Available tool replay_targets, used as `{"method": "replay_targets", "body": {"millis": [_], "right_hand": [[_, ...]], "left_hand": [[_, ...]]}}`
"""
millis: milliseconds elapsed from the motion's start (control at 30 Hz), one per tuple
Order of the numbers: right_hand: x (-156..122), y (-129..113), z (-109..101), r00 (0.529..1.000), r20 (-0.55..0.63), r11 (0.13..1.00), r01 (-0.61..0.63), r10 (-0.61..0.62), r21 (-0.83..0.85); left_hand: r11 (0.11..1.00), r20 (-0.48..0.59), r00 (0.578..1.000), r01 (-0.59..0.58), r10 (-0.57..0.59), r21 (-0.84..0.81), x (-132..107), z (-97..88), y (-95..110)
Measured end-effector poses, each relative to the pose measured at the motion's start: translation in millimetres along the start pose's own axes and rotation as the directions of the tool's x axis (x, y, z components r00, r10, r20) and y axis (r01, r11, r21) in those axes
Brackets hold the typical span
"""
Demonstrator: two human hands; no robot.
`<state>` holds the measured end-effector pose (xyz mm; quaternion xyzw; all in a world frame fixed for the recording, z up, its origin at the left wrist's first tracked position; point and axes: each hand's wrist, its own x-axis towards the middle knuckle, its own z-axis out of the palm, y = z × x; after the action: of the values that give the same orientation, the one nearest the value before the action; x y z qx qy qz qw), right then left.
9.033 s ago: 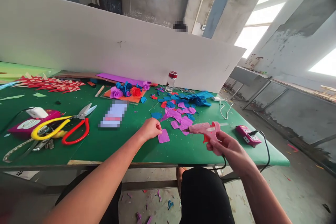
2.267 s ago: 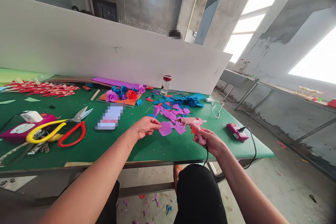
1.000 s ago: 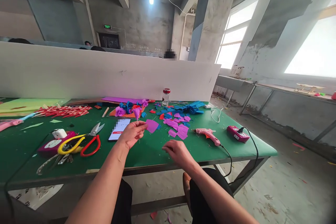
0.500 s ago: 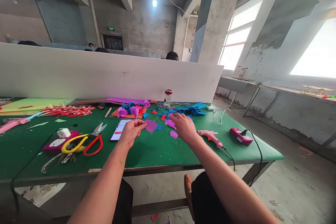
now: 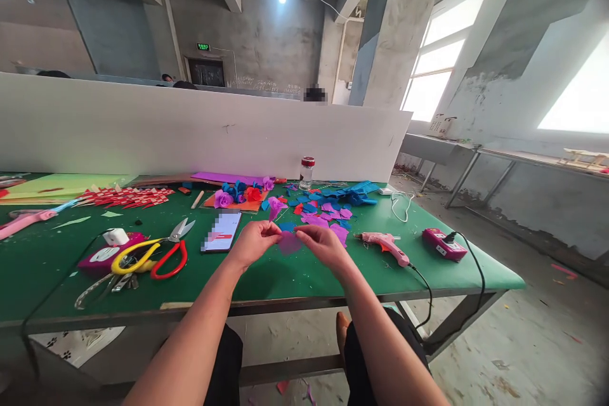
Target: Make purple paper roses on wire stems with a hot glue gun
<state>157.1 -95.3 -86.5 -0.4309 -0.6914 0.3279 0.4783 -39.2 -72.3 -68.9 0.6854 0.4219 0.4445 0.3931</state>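
Observation:
Over the front part of the table, a purple paper petal (image 5: 289, 243) is stretched between my two hands. My left hand (image 5: 257, 243) pinches its left edge, and my right hand (image 5: 325, 245) pinches the right edge. A purple paper flower (image 5: 276, 207) stands up just above my left fingers; its lower end is hidden, so I cannot see whether those fingers hold it too. Behind my right hand lie loose purple petals (image 5: 339, 233) and blue paper pieces (image 5: 356, 193). Left of my left hand is a phone (image 5: 221, 232) with its screen lit.
A pink glue gun (image 5: 386, 246) lies to the right, near a purple power socket (image 5: 444, 245). On the left are scissors (image 5: 162, 252) and another socket (image 5: 111, 254). Finished paper flowers (image 5: 238, 193) and a red-lidded jar (image 5: 307, 173) stand before the white board (image 5: 214, 133).
My right hand has come left from the petal pile and now grips the purple petal's other edge. My left hand has shifted right with the petal; the purple flower above it has shifted likewise.

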Motion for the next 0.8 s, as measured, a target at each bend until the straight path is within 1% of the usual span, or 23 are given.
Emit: {"method": "replay_targets", "body": {"millis": [33,100,233,333,367,433,533,600,667,733,800], "right_hand": [[-5,5,3,1.0,0.025,1.0,-0.009,0.009,0.005],[-11,8,5,0.998,0.055,1.0,-0.017,0.018,-0.025],[-14,2,-2,0.997,0.06,0.99,-0.05,0.058,-0.129],[-14,5,-3,0.996,0.06,0.989,-0.059,0.068,-0.136],[-14,7,-3,0.997,0.027,0.992,-0.074,0.077,-0.101],[-12,12,-3,0.989,-0.094,0.993,-0.118,0.118,0.004],[-7,16,-5,0.949,-0.267,0.982,-0.137,0.168,0.129],[-3,15,-5,0.929,-0.333,0.982,-0.119,0.163,0.148],[1,12,-5,0.898,-0.41,0.978,-0.09,0.16,0.186],[4,8,-3,0.869,-0.469,0.972,-0.054,0.158,0.227],[6,5,0,0.859,-0.487,0.965,-0.027,0.155,0.26]], "left_hand": [[1.0,0.019,1.0,-0.004,0.004,0.005,0,2.4,-1],[1.0,0.047,0.999,0.003,-0.004,0.007,-1,7.0,-1],[0.999,0.078,0.996,0.036,-0.038,0.033,-4,15.7,3],[0.998,0.09,0.995,0.046,-0.051,0.052,-6,20.4,7],[0.998,0.094,0.994,0.044,-0.048,0.04,-7,21.1,8],[0.999,0.086,0.996,0.034,-0.034,-0.003,-8,20.6,10],[0.997,0.04,0.999,0.035,-0.033,-0.062,-11,15.7,16],[0.994,0.037,0.999,0.03,-0.026,-0.108,-14,11.8,20],[0.988,0.046,0.999,-0.007,0.014,-0.156,-17,9.5,24],[0.987,0.032,0.999,-0.031,0.036,-0.157,-20,9.6,28],[0.989,-0.001,0.999,-0.047,0.048,-0.141,-21,11.7,30]]}}
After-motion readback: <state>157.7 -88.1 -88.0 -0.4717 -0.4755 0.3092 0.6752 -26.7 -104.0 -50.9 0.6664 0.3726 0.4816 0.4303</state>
